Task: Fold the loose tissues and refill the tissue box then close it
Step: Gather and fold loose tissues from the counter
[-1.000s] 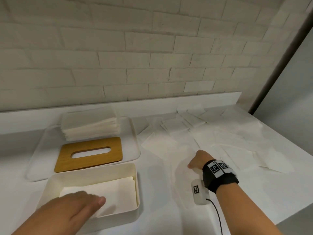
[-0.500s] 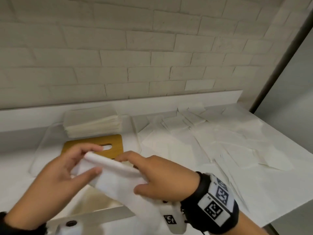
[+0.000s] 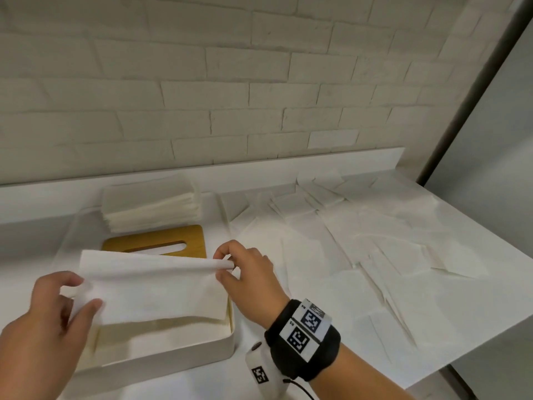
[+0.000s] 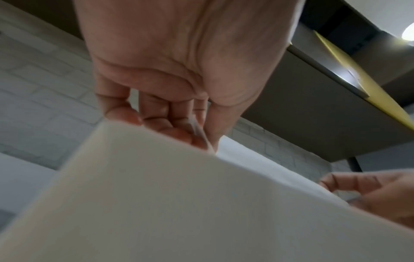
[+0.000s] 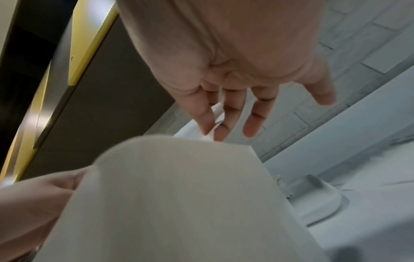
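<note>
1. White tissue (image 3: 150, 287) is up in the air, stretched between both hands right over the tissue box (image 3: 184, 346).
2. Left hand (image 3: 46, 321) pinches the sheet's near-left corner, thumb on top and fingers curled underneath; the left wrist view shows the paper caught between thumb and fingers (image 4: 165, 122).
3. Right hand (image 3: 248, 275) pinches the rolled top edge at the 3 o'clock end of the sheet, thumb and forefinger closed on it, other fingers loosely bent.
4. Tissue box sits open on the counter (image 3: 432, 327), a folded tissue already lying inside, seen under the held sheet.
5. Wooden lid (image 3: 161, 239) with its slot lies flat at 12 o'clock from the box, on a clear tray (image 3: 75, 226).
6. Stack of folded tissues (image 3: 153, 204) sits beyond the lid on the same tray.
7. Loose tissues (image 3: 360, 243) are spread across the counter towards 2 o'clock, overlapping one another.
</note>
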{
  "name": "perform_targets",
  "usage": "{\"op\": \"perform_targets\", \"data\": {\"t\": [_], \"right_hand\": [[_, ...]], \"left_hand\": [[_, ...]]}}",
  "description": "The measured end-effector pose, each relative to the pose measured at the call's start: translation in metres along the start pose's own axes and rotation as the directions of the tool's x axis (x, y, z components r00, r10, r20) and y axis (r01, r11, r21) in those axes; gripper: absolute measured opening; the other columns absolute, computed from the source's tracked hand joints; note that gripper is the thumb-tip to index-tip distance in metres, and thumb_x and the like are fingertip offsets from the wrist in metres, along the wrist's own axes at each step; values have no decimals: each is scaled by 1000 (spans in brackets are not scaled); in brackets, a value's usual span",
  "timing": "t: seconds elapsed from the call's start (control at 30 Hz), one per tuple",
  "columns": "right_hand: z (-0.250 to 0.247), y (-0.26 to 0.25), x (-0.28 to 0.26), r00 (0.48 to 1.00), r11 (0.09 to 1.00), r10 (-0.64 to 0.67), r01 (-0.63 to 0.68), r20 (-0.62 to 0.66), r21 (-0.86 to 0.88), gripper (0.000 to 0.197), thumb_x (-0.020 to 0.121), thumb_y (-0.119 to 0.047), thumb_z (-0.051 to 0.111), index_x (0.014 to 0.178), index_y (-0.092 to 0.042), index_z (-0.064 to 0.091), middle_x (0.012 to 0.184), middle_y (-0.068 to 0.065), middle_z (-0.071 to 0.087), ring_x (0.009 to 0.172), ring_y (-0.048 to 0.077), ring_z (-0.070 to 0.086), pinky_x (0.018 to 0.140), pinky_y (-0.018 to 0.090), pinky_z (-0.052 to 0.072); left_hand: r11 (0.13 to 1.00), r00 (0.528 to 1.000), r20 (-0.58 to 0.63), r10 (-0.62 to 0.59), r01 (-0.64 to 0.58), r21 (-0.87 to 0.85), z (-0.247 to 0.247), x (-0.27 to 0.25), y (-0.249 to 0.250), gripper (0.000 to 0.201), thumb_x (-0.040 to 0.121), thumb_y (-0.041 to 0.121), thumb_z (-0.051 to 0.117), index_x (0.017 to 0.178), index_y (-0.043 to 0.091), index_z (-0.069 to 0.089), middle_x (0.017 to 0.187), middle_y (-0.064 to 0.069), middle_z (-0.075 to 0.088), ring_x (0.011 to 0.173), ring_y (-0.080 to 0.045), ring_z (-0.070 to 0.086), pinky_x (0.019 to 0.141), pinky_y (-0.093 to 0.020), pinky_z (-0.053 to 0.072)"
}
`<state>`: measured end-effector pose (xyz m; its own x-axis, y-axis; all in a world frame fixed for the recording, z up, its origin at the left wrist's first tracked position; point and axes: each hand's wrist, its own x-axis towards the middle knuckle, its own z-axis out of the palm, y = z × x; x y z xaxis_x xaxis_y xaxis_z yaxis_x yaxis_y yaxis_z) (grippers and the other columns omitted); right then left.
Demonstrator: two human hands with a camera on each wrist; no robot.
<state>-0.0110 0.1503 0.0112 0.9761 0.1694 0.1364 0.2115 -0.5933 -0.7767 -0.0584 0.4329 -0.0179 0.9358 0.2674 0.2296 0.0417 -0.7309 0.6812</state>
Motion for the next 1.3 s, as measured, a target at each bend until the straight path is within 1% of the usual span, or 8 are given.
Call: {"op": "perform_targets", "data": {"t": [0.2,0.3,0.4,0.5,0.67,0.8,1.1,1.3], "right_hand": [[4,-2,-1,998,982,-23,34,57,-187,34,95,-22,51,125,-31,38,80,-12,46,123,16,39,117,53,-8],[13,1,0,982,917,-84,144,171,-373,31,95,-22,50,124,-30,41,99,-7,65,136,17,28,114,59,-14],[2,13,12,984,971,-117,141,131,-191,33,92,-29,58,124,-32,50,112,-7,63,126,15,39,116,42,10],[-48,49,45,986,987,161,-161,-51,6,37,90,-32,64,124,-21,54,114,2,62,108,20,56,83,25,43],[-107,114,73,731,523,679,-544,-64,-657,55,85,-44,62,125,-8,55,127,10,60,117,30,57,103,38,44],[-99,138,83,688,528,726,-554,3,-644,54,86,-39,68,126,-4,55,129,12,60,119,30,57,100,37,47],[-113,121,81,915,713,371,-389,-158,-583,18,92,-19,54,80,-12,66,89,6,66,86,25,62,72,29,45],[-126,8,50,994,989,-109,108,6,100,17,92,-9,56,79,-17,50,67,9,48,58,21,48,54,39,52]], "left_hand": [[953,972,204,116,-166,253,-13,-3,-10,14,87,49,43,90,58,53,68,16,63,62,-11,61,58,-36,53],[828,947,317,53,-220,516,3,-4,-13,17,78,32,65,77,49,63,59,17,51,55,-9,50,52,-32,43],[727,941,338,3,-234,645,17,-10,-15,15,78,46,55,75,40,69,66,14,48,67,-12,46,64,-37,43],[713,916,397,-53,-243,658,11,-14,-9,42,77,72,33,64,46,64,81,16,44,86,-18,46,79,-49,46],[749,858,495,-138,-237,619,17,-7,27,95,61,85,-24,72,51,64,101,35,57,103,6,41,114,-55,14],[714,735,582,-348,-196,673,26,-8,51,102,58,76,-22,88,35,66,92,23,69,102,7,46,112,-59,-10],[819,857,511,66,-339,463,12,-14,81,97,59,88,-22,121,60,48,114,34,51,119,8,42,109,-50,-26],[964,931,257,260,-234,-128,19,-20,128,68,74,77,52,135,54,38,134,43,35,121,16,41,101,-27,39]]}}
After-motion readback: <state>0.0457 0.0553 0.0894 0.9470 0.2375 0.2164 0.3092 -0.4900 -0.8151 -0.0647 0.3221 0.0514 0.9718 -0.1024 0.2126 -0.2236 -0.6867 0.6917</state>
